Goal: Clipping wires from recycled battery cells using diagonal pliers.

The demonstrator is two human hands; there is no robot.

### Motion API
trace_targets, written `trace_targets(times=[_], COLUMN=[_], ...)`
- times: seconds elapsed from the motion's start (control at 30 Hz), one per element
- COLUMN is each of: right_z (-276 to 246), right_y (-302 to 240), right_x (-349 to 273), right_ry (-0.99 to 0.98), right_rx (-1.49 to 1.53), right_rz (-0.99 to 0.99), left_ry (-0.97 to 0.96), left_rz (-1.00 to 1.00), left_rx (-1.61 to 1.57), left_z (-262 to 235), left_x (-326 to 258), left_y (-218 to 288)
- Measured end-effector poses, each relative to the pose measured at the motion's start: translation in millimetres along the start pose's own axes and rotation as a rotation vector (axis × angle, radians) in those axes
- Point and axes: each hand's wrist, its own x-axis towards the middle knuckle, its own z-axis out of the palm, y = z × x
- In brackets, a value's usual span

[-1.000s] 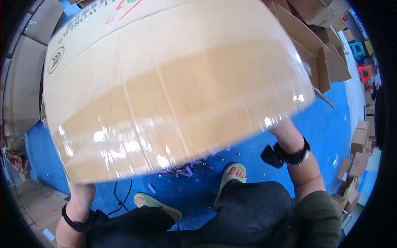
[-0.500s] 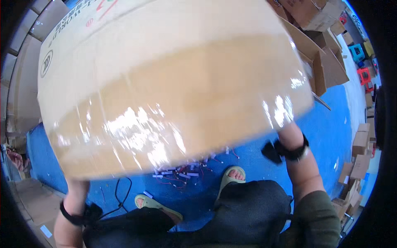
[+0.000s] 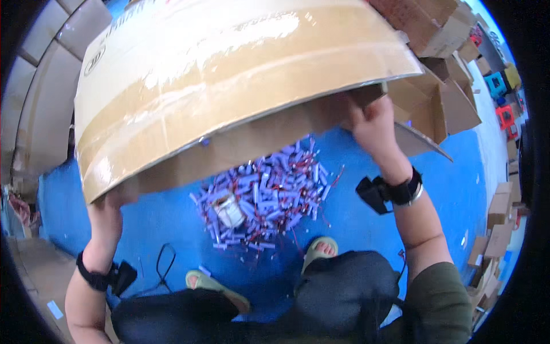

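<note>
A large cardboard carton [image 3: 246, 74] with shiny tape across its side hangs tilted in front of me, its near lower edge lifted. My left hand [image 3: 110, 203] grips that edge at the left corner; its fingers are partly hidden under the cardboard and blurred. At the right corner, my right hand [image 3: 375, 129] holds the edge from below, fingers curled against the inner side. Below the carton a heap of purple cylindrical battery cells [image 3: 269, 195] with red leads lies on the floor. A whitish wrapped bundle [image 3: 229, 212] rests on the heap.
My sandalled feet [image 3: 321, 249] stand close to the heap on the blue floor [image 3: 172, 215]. A black cord loop [image 3: 166, 264] lies at left. Open cartons [image 3: 421, 103] stand at right, more boxes [image 3: 43, 114] at left. Red and teal stools [image 3: 504, 116] are at far right.
The carton's near edge has risen and moved away from me, both hands rising with it. Much more of the battery heap and the white bundle now show beneath.
</note>
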Motion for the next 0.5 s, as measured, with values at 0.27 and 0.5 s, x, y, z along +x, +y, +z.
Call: trace_targets(times=[0.27,0.5], right_z=[3.6,11.6], right_y=[-19.8,-27.7], right_x=[11.0,28.6], right_ry=[0.097,0.177], right_rx=[-0.102,-0.143], right_rz=[-0.118,-0.104], left_ry=[0.077,0.122], left_rz=[0.402,-0.002], left_rx=[0.578,0.208], left_z=[-16.8,8.1], left_x=[37.1,49.5], left_y=[5.9,21.9])
